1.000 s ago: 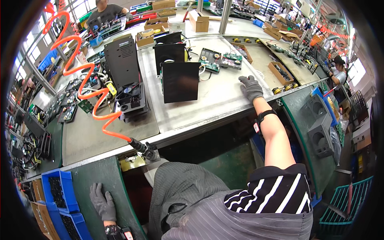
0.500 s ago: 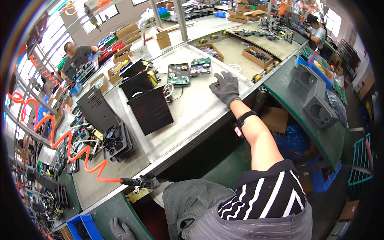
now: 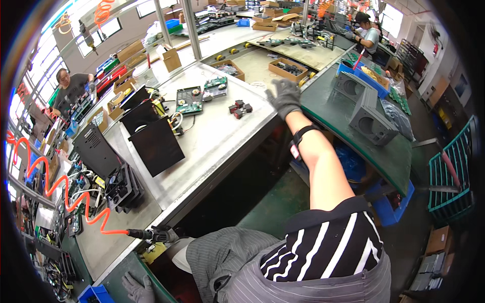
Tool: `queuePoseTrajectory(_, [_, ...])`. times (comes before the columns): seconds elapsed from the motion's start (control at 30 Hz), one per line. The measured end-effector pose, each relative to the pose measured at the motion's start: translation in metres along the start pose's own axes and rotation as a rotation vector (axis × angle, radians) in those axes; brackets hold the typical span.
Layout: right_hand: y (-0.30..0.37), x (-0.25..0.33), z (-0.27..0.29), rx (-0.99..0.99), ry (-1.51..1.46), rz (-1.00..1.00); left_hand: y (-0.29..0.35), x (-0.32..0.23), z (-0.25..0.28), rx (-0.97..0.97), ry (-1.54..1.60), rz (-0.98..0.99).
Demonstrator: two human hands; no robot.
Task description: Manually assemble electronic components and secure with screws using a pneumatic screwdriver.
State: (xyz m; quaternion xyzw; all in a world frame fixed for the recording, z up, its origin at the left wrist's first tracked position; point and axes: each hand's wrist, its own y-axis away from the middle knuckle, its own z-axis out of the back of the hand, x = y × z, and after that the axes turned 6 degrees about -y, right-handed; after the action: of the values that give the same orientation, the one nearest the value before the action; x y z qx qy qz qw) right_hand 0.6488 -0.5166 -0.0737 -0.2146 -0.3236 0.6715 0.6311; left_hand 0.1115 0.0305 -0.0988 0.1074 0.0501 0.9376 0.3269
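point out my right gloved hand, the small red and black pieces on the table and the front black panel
Right gloved hand (image 3: 286, 98): head view, back of the hand.
Small red and black pieces (image 3: 239, 108): head view, middle of the cluster.
Front black panel (image 3: 157, 147): head view, middle of its flat face.

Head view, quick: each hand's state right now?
Left hand: open, on the green table, nothing visibly held.
Right hand: open, spread, nothing visibly held.
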Motion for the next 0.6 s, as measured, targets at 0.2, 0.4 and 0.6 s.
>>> queuePoseTrajectory(0.2, [-0.011,-0.119,0.102,0.176,0.498,-0.511,0.005,-0.005,0.005,0.016,-0.023,0.017])
queuePoseTrajectory(0.4, [0.011,-0.189,0.126,0.244,0.578,-0.794,0.018,-0.017,0.022,-0.054,-0.047,-0.030])
queuePoseTrajectory(0.6, [0.012,-0.206,0.106,0.394,0.687,-0.820,0.019,-0.017,0.023,-0.050,-0.067,-0.020])
